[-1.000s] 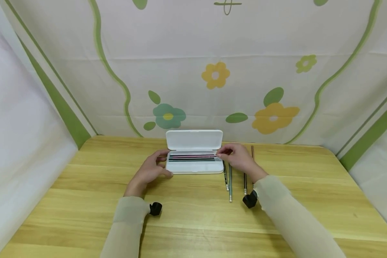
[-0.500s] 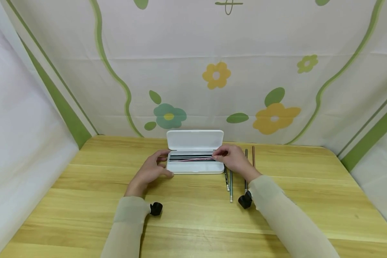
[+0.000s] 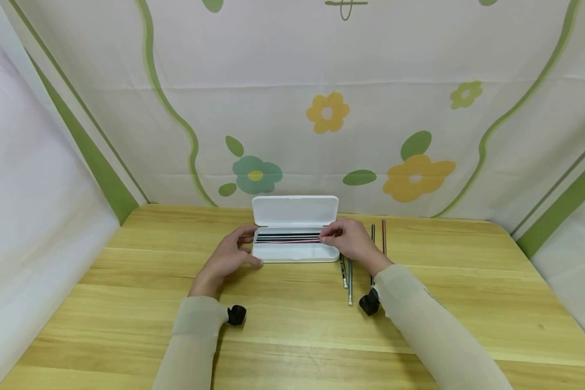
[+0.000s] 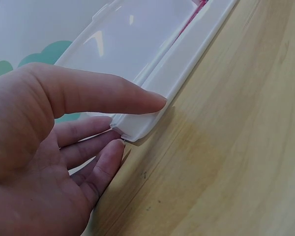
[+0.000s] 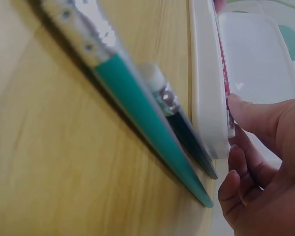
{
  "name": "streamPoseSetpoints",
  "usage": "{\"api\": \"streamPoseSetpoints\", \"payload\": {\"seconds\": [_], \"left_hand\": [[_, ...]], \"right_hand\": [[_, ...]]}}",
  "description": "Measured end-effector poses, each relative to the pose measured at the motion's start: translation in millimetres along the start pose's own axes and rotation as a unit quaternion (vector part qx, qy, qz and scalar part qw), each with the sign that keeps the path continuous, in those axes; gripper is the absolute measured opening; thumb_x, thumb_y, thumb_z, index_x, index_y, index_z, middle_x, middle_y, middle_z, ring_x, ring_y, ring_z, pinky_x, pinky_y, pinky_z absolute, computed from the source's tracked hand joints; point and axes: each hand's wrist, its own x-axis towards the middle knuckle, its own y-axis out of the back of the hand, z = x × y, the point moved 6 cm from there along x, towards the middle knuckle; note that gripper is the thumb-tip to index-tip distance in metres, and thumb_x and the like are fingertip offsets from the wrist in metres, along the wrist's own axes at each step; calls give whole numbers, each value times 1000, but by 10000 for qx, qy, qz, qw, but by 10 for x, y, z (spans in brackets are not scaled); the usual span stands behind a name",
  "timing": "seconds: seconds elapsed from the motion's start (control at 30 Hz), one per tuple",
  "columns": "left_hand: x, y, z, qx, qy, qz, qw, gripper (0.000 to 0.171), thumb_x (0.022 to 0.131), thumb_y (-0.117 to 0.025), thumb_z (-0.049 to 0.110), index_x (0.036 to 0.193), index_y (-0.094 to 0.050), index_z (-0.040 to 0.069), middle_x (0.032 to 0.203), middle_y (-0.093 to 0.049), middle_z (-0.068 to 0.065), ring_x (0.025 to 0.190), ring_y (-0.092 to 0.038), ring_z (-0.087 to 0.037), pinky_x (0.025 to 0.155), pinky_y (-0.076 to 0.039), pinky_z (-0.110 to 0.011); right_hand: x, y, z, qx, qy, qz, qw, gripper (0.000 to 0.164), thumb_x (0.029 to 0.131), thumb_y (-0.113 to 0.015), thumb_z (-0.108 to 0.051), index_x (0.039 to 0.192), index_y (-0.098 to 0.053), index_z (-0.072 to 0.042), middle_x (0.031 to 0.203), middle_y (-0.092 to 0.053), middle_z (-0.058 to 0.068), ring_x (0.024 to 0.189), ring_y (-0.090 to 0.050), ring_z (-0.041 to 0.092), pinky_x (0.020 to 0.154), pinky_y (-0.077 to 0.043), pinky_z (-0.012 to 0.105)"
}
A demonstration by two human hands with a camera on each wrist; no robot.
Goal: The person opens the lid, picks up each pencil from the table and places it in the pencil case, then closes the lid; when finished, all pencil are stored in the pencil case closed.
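Note:
A white pencil case lies open near the table's back edge, its lid raised. Several dark pencils lie lengthwise inside. My left hand holds the case's left end, with the thumb over the front corner and the fingers against the end and back. At the other end, my right hand pinches a red pencil between thumb and fingers near its eraser end. This pencil lies slightly slanted over the case; in the head view the fingers hide its right end.
Right of the case, on the wooden table, lie a black patterned pencil, a teal pencil, a dark pencil and a reddish pencil. A flowered cloth hangs behind the table.
My right hand has shifted slightly left with the red pencil, which slanted forward across the case and now lies closer to the dark pencils. The left hand has stayed in place.

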Motion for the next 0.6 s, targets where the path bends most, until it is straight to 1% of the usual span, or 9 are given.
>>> {"api": "streamPoseSetpoints", "payload": {"seconds": [0.17,0.33,0.5,0.6], "left_hand": [[12,-5,3,-131,64,-19,9999,91,77,-85,0,159,-48,11,148,-56,-19,127,-58,-35,110,-48,-45],[16,-8,-5,-118,66,-26,9999,91,77,-85,-1,159,-48,10,148,-56,-20,126,-58,-36,109,-49,-45],[10,-3,-12,-163,70,-52,9998,91,78,-85,1,160,-48,11,150,-54,-19,128,-58,-36,112,-47,-47],[9,-7,-17,-161,45,-58,9998,91,77,-86,1,159,-48,11,151,-54,-19,129,-57,-36,112,-47,-48]], "right_hand": [[-14,14,21,-80,-119,1,9999,8,97,-80,-18,102,-86,-15,106,-74,6,91,-61,21,78,-50,31],[-18,24,32,-102,-106,3,9999,8,97,-80,-20,102,-85,-17,106,-74,5,92,-61,21,78,-49,32],[-49,56,58,39,-200,-12,9998,8,98,-80,-22,103,-85,-18,108,-75,4,92,-61,22,78,-51,32],[-95,114,60,161,-249,29,9996,11,99,-79,-24,107,-84,-18,109,-75,5,94,-62,22,79,-52,33]]}}
